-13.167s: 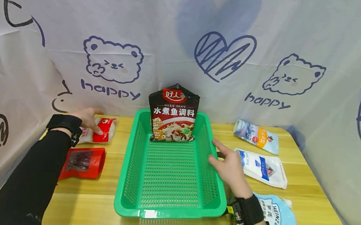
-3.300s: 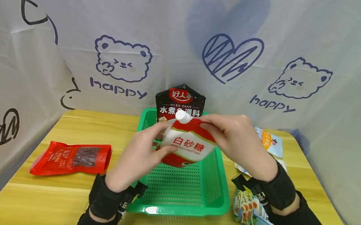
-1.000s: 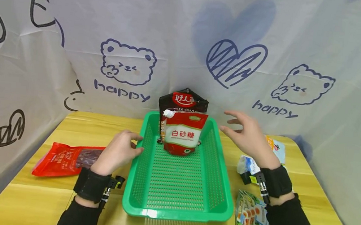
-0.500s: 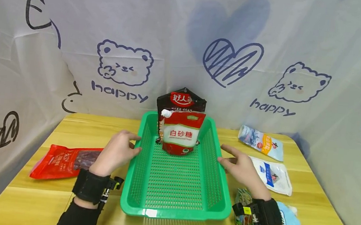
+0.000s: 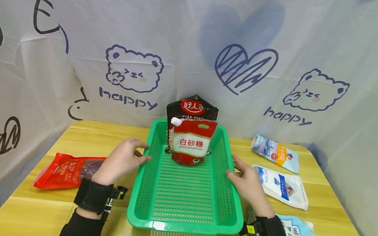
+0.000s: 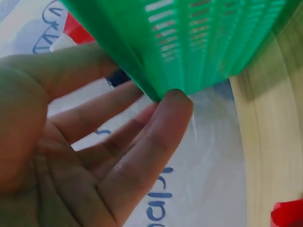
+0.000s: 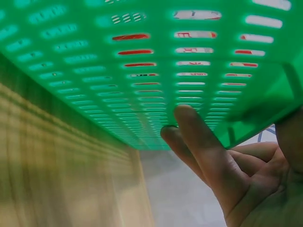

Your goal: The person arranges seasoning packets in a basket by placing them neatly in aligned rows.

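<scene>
Green basket (image 5: 199,228) on the counter (image 5: 12,218): one, gripped at both sides. Left hand (image 5: 121,161): fingers part-curled, pinches the basket's left rim. Right hand (image 5: 248,180): likewise part-curled, holds its right rim. Red-and-white sugar pouch (image 5: 190,143) (white cap (image 5: 176,121) at one corner): stands upright in the basket's far end, in front of a dark packet (image 5: 181,111). Red pouch (image 5: 67,171): left of the basket. Three paler pouches (image 5: 283,187): right of it.
</scene>
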A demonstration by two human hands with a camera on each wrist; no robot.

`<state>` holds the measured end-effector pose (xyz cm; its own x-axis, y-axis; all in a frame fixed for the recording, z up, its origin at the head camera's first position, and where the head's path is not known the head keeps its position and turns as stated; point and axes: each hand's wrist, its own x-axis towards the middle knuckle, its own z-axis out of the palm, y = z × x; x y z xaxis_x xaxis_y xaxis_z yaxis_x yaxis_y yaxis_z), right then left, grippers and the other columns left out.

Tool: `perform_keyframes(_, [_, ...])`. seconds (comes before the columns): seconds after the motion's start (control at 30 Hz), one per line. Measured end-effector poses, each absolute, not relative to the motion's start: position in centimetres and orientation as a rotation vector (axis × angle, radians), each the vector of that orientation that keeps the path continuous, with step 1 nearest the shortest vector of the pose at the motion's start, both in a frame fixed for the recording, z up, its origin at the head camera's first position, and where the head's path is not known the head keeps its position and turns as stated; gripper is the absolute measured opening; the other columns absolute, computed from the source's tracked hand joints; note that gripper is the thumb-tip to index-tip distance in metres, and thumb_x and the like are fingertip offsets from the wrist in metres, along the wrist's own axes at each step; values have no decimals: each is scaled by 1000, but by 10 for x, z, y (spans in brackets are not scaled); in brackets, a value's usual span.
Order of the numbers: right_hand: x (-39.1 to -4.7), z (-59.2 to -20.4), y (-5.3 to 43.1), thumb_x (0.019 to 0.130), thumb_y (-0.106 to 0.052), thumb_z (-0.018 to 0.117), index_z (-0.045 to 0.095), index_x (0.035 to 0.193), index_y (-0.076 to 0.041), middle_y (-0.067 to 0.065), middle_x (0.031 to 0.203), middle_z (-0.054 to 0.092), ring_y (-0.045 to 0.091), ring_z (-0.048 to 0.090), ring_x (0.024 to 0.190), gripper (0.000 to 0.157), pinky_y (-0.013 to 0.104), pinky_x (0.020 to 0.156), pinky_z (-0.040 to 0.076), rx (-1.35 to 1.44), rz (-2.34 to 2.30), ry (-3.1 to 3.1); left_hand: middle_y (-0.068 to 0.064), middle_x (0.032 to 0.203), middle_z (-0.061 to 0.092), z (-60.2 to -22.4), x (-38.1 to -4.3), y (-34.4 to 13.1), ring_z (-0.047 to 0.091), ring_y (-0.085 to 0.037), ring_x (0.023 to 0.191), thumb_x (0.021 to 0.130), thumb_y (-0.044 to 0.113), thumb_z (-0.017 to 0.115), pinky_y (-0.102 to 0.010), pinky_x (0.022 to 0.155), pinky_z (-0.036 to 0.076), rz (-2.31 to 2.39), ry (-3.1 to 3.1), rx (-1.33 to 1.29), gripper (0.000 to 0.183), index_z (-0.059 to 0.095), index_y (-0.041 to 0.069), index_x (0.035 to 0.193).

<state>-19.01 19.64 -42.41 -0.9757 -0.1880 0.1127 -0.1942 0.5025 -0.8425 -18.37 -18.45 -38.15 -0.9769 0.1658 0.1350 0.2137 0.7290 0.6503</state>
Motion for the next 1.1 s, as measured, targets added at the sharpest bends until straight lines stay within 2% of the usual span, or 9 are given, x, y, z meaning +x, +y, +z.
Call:
perform_keyframes(0.13, [-192, -426, 195, 102, -10, 62, 39, 158, 0, 33, 144, 54, 42, 70, 112, 62, 35, 79, 62, 304, 1501, -2725, -23, 131, 64, -385, -189, -197, 70, -34, 102, 98, 19, 74, -42, 76, 61, -1037, -2798, -321, 39, 68, -1, 131])
perform_keyframes(0.3, [-193, -427, 194, 101, -11, 62, 39, 158, 0, 33, 143, 55, 43, 70, 111, 63, 33, 78, 63, 290, 1486, -2719, -20, 135, 63, -382, -193, -220, 65, -38, 113, 99, 21, 72, -54, 89, 58, -910, -2740, -315, 40, 67, 1, 133])
perform_keyframes(0.43, [-193, -427, 194, 101, -10, 62, 39, 158, 0, 32, 143, 56, 42, 71, 110, 62, 33, 79, 63, 275, 1490, -2720, -22, 143, 58, -377, -192, -245, 56, -44, 128, 99, 23, 72, -64, 103, 48, -785, -2815, -334, 50, 60, 2, 142])
perform_keyframes(0.53, [-192, -427, 194, 101, -10, 61, 39, 158, -1, 32, 143, 56, 41, 71, 110, 62, 30, 74, 62, 276, 1517, -2718, -24, 150, 51, -377, -190, -267, 47, -46, 137, 97, 27, 74, -67, 111, 40, -698, -2921, -357, 61, 52, 2, 149])
perform_keyframes(0.67, [-191, -426, 193, 102, -10, 61, 38, 159, -1, 31, 144, 56, 40, 72, 109, 62, 29, 68, 61, 274, 1524, -2718, -30, 153, 44, -382, -187, -293, 38, -51, 140, 88, 33, 85, -71, 111, 36, -654, -3066, -382, 82, 47, -1, 152])
perform_keyframes(0.8, [-189, -425, 194, 102, -9, 61, 37, 159, 0, 31, 144, 56, 40, 71, 110, 62, 29, 72, 62, 283, 1531, -2714, -35, 150, 44, -392, -182, -312, 35, -55, 136, 72, 36, 96, -75, 105, 38, -650, -3164, -367, 102, 47, -4, 150])
perform_keyframes(0.93, [-189, -424, 194, 103, -9, 60, 36, 159, 0, 31, 145, 54, 40, 71, 111, 62, 30, 74, 62, 303, 1557, -2710, -35, 149, 46, -401, -177, -322, 36, -57, 134, 62, 35, 101, -76, 102, 39, -645, -3230, -329, 111, 47, -4, 151])
perform_keyframes(1.1, [-189, -423, 194, 103, -10, 59, 36, 159, -1, 31, 145, 54, 40, 71, 111, 62, 28, 69, 60, 304, 1539, -2719, -36, 148, 46, -411, -174, -325, 39, -58, 133, 57, 26, 104, -74, 104, 40, -700, -3262, -350, 115, 45, -7, 151])
